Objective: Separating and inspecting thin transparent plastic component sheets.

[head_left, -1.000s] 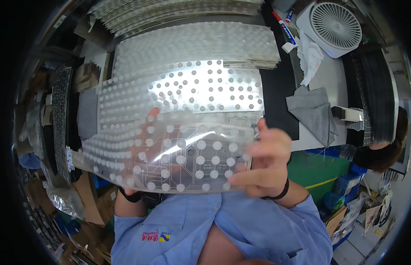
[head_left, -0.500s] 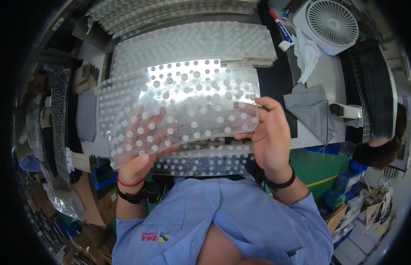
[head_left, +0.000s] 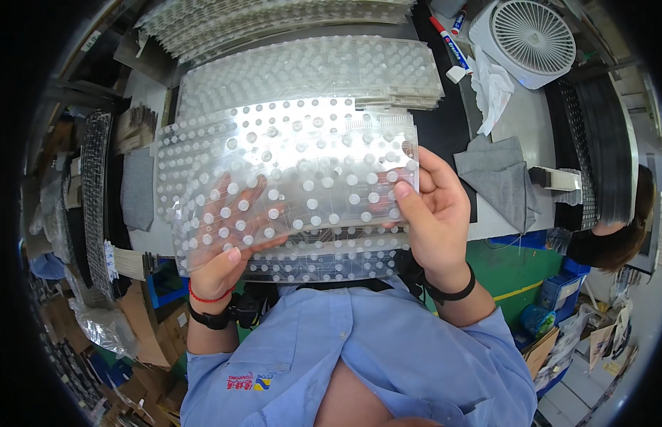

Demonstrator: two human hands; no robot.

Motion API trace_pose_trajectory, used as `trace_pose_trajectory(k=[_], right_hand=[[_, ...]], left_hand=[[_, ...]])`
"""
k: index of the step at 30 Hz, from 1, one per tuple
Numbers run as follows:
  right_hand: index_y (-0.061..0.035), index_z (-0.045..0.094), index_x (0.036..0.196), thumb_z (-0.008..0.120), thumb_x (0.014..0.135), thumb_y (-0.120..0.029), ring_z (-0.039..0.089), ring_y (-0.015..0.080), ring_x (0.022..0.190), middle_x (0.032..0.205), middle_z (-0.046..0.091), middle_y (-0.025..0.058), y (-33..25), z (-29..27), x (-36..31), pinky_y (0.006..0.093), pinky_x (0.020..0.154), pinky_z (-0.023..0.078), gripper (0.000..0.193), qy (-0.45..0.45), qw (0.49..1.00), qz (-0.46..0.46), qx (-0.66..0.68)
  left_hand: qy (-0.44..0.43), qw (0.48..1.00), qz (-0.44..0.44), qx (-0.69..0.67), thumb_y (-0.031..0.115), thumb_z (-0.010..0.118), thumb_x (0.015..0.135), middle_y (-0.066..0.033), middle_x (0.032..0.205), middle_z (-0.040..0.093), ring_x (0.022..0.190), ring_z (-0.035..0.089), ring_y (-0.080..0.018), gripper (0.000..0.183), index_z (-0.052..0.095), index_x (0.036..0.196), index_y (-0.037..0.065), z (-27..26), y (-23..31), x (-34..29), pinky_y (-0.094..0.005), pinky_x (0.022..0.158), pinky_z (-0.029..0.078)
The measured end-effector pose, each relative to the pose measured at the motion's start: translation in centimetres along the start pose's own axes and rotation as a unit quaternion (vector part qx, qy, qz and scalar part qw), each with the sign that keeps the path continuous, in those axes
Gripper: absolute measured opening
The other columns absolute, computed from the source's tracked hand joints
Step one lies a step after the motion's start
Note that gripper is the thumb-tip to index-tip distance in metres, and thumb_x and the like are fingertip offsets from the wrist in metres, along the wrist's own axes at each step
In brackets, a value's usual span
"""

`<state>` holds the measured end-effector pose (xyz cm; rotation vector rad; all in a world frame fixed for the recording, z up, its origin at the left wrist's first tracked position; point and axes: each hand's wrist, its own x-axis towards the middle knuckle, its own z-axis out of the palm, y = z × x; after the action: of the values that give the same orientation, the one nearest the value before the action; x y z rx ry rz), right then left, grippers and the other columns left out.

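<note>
A clear, flexible keyboard membrane sheet (head_left: 295,192) with rows of white dots and fine printed lines is held up before me, bowed along its near edge. My left hand (head_left: 218,272) grips its near left corner, thumb on top and the fingers spread beneath, seen through the plastic. On the right edge, my right hand (head_left: 443,224) pinches the sheet, with the thumb on its upper face and the fingers behind. Below and nearer my body lie more dotted sheets (head_left: 324,267). Beyond the held one rests a stack of similar clear sheets (head_left: 302,71).
Further stacked sheets (head_left: 274,25) line the back. At the far right are a white fan (head_left: 533,39), a red-capped marker (head_left: 450,44) and crumpled tissue (head_left: 493,96). Grey cloths (head_left: 498,174) lie at right; another grey cloth (head_left: 138,188) is at left. A person's dark hair (head_left: 615,238) shows far right.
My right thumb has come onto the sheet's upper face, and the hand now pinches its right edge lower down. The left hand keeps its grip; the sheet has hardly moved.
</note>
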<state>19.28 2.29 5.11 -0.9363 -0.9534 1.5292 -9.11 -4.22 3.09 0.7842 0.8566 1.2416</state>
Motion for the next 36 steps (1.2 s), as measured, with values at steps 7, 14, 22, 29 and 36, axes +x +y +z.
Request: trace_pose_trajectory(k=[7,14,22,29,36], right_hand=[[0.0050,0.040,0.136,0.052,0.095,0.000,0.069,0.0179,0.085,0.110,0.065,0.0162,-0.2,0.0,0.0,0.0234,0.060,0.056,0.043,-0.003,1.000,0.000,0.010],[0.0056,0.040,0.136,0.052,0.096,-0.001,0.069,0.0186,0.085,0.111,0.065,0.0167,-0.3,0.0,0.1,0.0241,0.060,0.057,0.042,-0.005,0.999,0.002,0.038],[0.0073,0.049,0.126,0.053,0.097,-0.005,0.068,0.0175,0.084,0.105,0.066,0.0156,-0.4,0.1,-0.1,0.0262,0.062,0.058,0.031,0.004,0.998,0.000,0.059],[0.0060,0.061,0.098,0.057,0.098,-0.010,0.066,0.0130,0.079,0.088,0.068,0.0108,0.4,-1.3,0.5,0.0292,0.065,0.059,0.016,-0.009,0.999,0.019,0.031],[0.0062,0.061,0.100,0.058,0.096,-0.005,0.066,0.0129,0.080,0.089,0.068,0.0103,-0.2,-0.5,0.3,0.0304,0.068,0.061,0.012,0.014,0.998,0.036,0.042]], left_hand=[[-0.006,1.000,0.012,-0.018,0.011,0.062,0.085,-0.0267,0.155,0.020,0.133,0.040,-0.0464,0.087,0.008,0.154,0.006,-0.7,-0.3,-0.4,-0.0616,0.096,0.047],[-0.007,0.999,0.027,-0.022,0.012,0.065,0.084,-0.0264,0.154,0.021,0.132,0.041,-0.0474,0.090,0.009,0.154,0.006,-1.3,-0.3,-0.8,-0.0621,0.094,0.048],[0.013,0.999,0.032,-0.014,0.013,0.069,0.081,-0.0262,0.154,0.022,0.130,0.042,-0.0477,0.093,0.010,0.153,0.005,-1.2,-0.3,-0.8,-0.0625,0.093,0.049],[0.007,0.999,0.032,-0.014,0.010,0.068,0.081,-0.0260,0.154,0.023,0.129,0.043,-0.0482,0.092,0.011,0.153,0.004,-1.2,-0.1,-0.9,-0.0633,0.092,0.049],[0.006,0.999,0.036,-0.017,0.010,0.068,0.081,-0.0260,0.153,0.023,0.129,0.043,-0.0481,0.092,0.011,0.153,0.004,-1.2,-0.3,-0.8,-0.0633,0.092,0.049]])
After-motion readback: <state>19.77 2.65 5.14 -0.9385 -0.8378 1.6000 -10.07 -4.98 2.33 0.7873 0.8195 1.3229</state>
